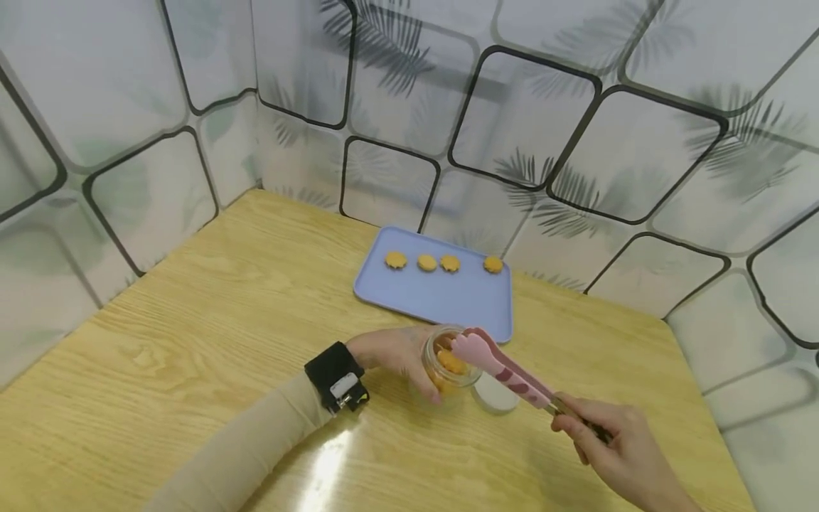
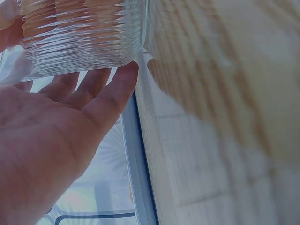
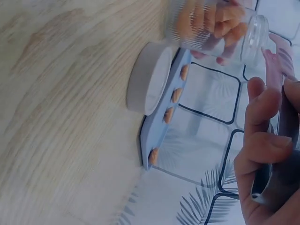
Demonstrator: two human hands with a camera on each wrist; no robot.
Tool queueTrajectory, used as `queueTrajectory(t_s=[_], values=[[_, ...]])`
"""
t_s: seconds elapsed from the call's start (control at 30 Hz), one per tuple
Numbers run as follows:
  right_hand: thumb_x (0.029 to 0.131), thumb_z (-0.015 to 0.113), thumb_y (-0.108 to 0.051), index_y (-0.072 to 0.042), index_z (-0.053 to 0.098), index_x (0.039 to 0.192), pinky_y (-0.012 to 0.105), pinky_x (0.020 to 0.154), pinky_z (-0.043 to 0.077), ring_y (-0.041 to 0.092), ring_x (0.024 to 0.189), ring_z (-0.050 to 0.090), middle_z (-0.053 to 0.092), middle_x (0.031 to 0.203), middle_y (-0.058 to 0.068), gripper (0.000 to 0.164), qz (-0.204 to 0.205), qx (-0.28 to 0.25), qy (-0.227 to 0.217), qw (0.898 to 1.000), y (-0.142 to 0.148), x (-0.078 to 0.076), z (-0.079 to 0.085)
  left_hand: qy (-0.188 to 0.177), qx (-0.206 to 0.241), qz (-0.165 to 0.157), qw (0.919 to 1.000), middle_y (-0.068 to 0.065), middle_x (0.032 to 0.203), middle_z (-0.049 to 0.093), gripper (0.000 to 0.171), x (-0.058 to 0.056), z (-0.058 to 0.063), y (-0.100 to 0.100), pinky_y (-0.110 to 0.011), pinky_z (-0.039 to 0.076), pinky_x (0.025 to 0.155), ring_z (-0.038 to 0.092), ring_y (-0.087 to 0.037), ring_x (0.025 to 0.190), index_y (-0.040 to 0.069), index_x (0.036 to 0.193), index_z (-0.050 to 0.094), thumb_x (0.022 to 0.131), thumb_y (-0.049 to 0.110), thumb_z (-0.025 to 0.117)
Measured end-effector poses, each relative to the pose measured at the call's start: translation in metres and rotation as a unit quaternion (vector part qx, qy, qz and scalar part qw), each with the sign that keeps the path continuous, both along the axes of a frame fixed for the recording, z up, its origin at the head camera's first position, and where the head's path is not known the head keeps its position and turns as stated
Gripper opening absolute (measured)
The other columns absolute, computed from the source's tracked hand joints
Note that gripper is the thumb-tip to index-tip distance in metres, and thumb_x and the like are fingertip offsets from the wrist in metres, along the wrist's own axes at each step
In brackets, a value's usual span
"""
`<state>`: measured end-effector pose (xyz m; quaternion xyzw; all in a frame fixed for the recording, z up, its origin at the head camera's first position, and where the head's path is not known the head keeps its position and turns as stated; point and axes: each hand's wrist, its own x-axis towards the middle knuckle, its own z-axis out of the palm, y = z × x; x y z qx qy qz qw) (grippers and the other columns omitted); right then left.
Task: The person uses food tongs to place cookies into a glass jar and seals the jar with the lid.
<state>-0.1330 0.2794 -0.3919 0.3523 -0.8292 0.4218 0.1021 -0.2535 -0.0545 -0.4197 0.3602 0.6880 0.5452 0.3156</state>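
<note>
My left hand (image 1: 398, 355) grips a ribbed glass jar (image 1: 451, 382) by its side; the left wrist view shows the fingers (image 2: 117, 89) curled along the glass. Orange-brown cookies (image 1: 451, 361) lie inside the jar, whose mouth is uncovered. Pink paw-tipped tongs (image 1: 508, 375) are held by their handle in my right hand (image 1: 617, 441). Their tips are at the jar's mouth, over the cookies; whether they touch one I cannot tell. In the right wrist view, the jar (image 3: 211, 28) stands beyond the hand and the tongs point at its rim.
A round white lid (image 1: 496, 396) lies on the wooden table (image 1: 211, 313) close to the jar. Behind it a blue tray (image 1: 425, 295) carries several cookies (image 1: 395, 260) in a row near its far edge. Patterned curtain (image 1: 397, 188) encloses the table's back and sides.
</note>
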Motion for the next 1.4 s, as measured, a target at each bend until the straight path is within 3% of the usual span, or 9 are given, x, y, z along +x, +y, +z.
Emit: queueTrajectory(t_s=[0.13, 0.23, 0.4, 0.57, 0.8, 0.97, 1.13, 1.27, 1.4], values=[[0.092, 0.059, 0.017, 0.004, 0.072, 0.117, 0.016, 0.038, 0.035, 0.0, 0.044, 0.043, 0.06, 0.064, -0.008, 0.031, -0.054, 0.019, -0.014, 0.998, -0.01, -0.014, 0.006, 0.008, 0.012, -0.017, 0.9997, 0.006, 0.136, 0.06, 0.093, -0.002, -0.002, -0.004, -0.027, 0.038, 0.115, 0.055, -0.007, 0.126, 0.017, 0.147, 0.047, 0.067, -0.002, 0.091], [0.095, 0.065, 0.005, 0.003, 0.073, 0.117, 0.018, 0.036, 0.03, -0.002, 0.042, 0.035, 0.057, 0.062, -0.008, 0.024, -0.122, 0.077, 0.02, 0.989, -0.023, -0.045, 0.007, 0.019, 0.009, -0.013, 0.9997, 0.005, 0.138, 0.059, 0.093, -0.003, -0.002, -0.008, -0.028, 0.036, 0.116, 0.053, -0.008, 0.128, 0.018, 0.146, 0.047, 0.067, 0.0, 0.092], [0.093, 0.073, -0.009, 0.002, 0.07, 0.12, 0.023, 0.045, 0.038, 0.003, 0.049, 0.045, 0.065, 0.075, 0.002, 0.03, -0.158, 0.235, 0.152, 0.947, -0.049, -0.11, -0.01, 0.036, -0.007, -0.004, 0.9993, 0.001, 0.14, 0.058, 0.094, -0.002, -0.003, -0.013, -0.026, 0.036, 0.115, 0.053, -0.007, 0.128, 0.018, 0.146, 0.048, 0.066, 0.001, 0.093], [0.087, 0.079, -0.012, 0.004, 0.07, 0.114, 0.038, 0.05, 0.051, 0.023, 0.059, 0.061, 0.066, 0.082, 0.013, 0.033, -0.163, 0.311, 0.275, 0.895, -0.061, -0.15, -0.024, 0.033, -0.003, -0.012, 0.9994, 0.001, 0.138, 0.059, 0.09, 0.001, -0.002, -0.005, -0.025, 0.037, 0.114, 0.054, -0.004, 0.124, 0.016, 0.144, 0.049, 0.067, 0.002, 0.092], [0.094, 0.073, -0.016, 0.007, 0.066, 0.115, 0.044, 0.056, 0.055, 0.032, 0.07, 0.067, 0.069, 0.089, 0.019, 0.032, -0.171, 0.385, 0.263, 0.868, -0.075, -0.183, -0.026, 0.043, -0.005, -0.011, 0.999, 0.01, 0.132, 0.061, 0.088, 0.001, 0.002, 0.004, -0.022, 0.038, 0.112, 0.054, -0.001, 0.122, 0.018, 0.141, 0.052, 0.066, 0.001, 0.093], [0.1, 0.064, -0.016, 0.003, 0.067, 0.104, 0.047, 0.059, 0.055, 0.033, 0.068, 0.065, 0.066, 0.08, 0.016, 0.019, -0.172, 0.411, 0.182, 0.876, -0.084, -0.198, -0.023, 0.057, 0.003, -0.019, 0.9982, 0.003, 0.137, 0.06, 0.089, -0.001, 0.004, 0.002, -0.022, 0.037, 0.113, 0.053, -0.001, 0.123, 0.018, 0.143, 0.051, 0.066, 0.002, 0.094], [0.101, 0.06, -0.01, -0.003, 0.07, 0.088, 0.038, 0.056, 0.048, 0.02, 0.056, 0.056, 0.062, 0.068, 0.007, 0.018, -0.148, 0.333, 0.09, 0.927, -0.082, -0.2, -0.021, 0.03, 0.004, -0.008, 0.9995, 0.003, 0.136, 0.06, 0.087, -0.002, 0.003, -0.003, -0.023, 0.038, 0.112, 0.054, -0.002, 0.122, 0.016, 0.142, 0.051, 0.067, -0.001, 0.092], [0.101, 0.06, -0.008, -0.004, 0.071, 0.082, 0.026, 0.045, 0.038, 0.006, 0.047, 0.043, 0.058, 0.061, 0.002, 0.023, -0.124, 0.217, 0.017, 0.968, -0.065, -0.174, -0.024, 0.038, 0.007, -0.012, 0.9992, -0.001, 0.138, 0.058, 0.086, -0.002, 0.0, -0.002, -0.022, 0.037, 0.113, 0.052, -0.002, 0.123, 0.013, 0.142, 0.05, 0.067, -0.001, 0.091], [0.103, 0.058, -0.008, 0.002, 0.074, 0.098, 0.023, 0.037, 0.036, 0.001, 0.041, 0.043, 0.062, 0.065, 0.004, 0.019, -0.115, 0.119, -0.06, 0.984, -0.044, -0.126, -0.024, 0.03, 0.013, -0.022, 0.9992, -0.011, 0.144, 0.055, 0.089, -0.002, -0.002, -0.002, -0.021, 0.035, 0.114, 0.052, -0.001, 0.123, 0.009, 0.145, 0.048, 0.067, -0.003, 0.09]])
